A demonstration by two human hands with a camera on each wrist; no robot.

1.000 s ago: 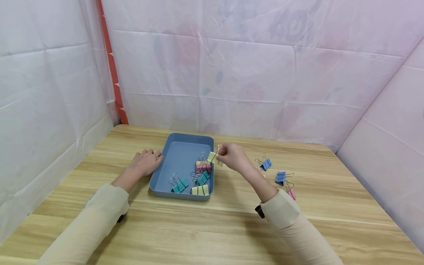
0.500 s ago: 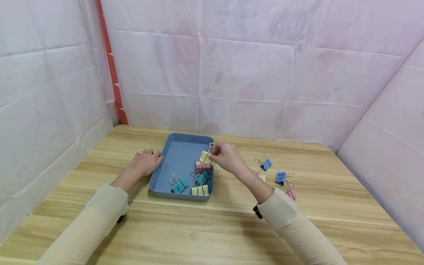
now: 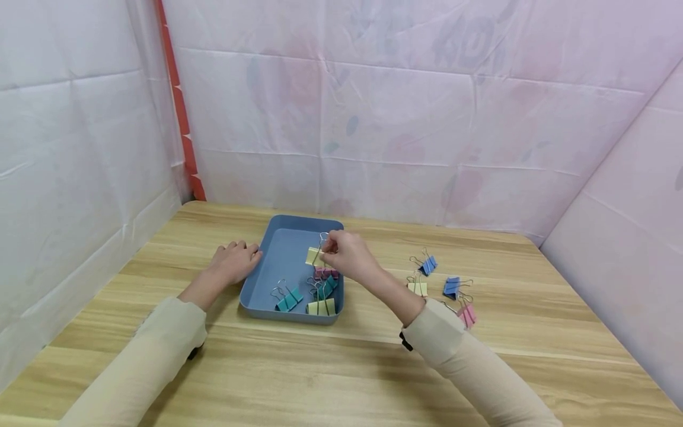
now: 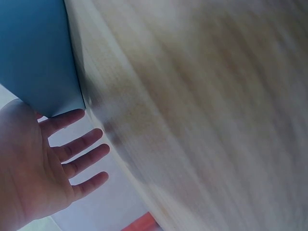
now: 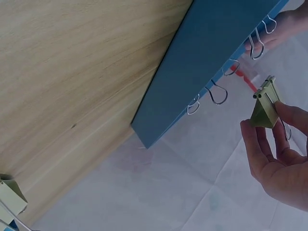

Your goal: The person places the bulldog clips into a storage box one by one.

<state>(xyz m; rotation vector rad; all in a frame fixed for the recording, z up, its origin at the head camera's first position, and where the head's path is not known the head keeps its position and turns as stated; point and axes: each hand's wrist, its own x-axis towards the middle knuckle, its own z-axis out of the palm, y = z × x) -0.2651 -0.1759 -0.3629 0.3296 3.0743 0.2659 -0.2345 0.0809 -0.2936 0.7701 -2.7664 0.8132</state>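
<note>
Your right hand (image 3: pixel 349 256) pinches the yellow clip (image 3: pixel 312 256) on its left, mid-frame above the tray (image 3: pixel 283 252) that your loose-fingered left hand (image 3: pixel 235 262) touches.

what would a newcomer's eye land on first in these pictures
Probably the blue tray on the wooden table, and the yellow binder clip the right hand pinches over it. Then the loose blue, yellow and pink clips lying to the tray's right. The left hand is at the tray's left edge.

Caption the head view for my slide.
Right hand holds a yellow clip over the blue tray; left hand at its side.
</note>
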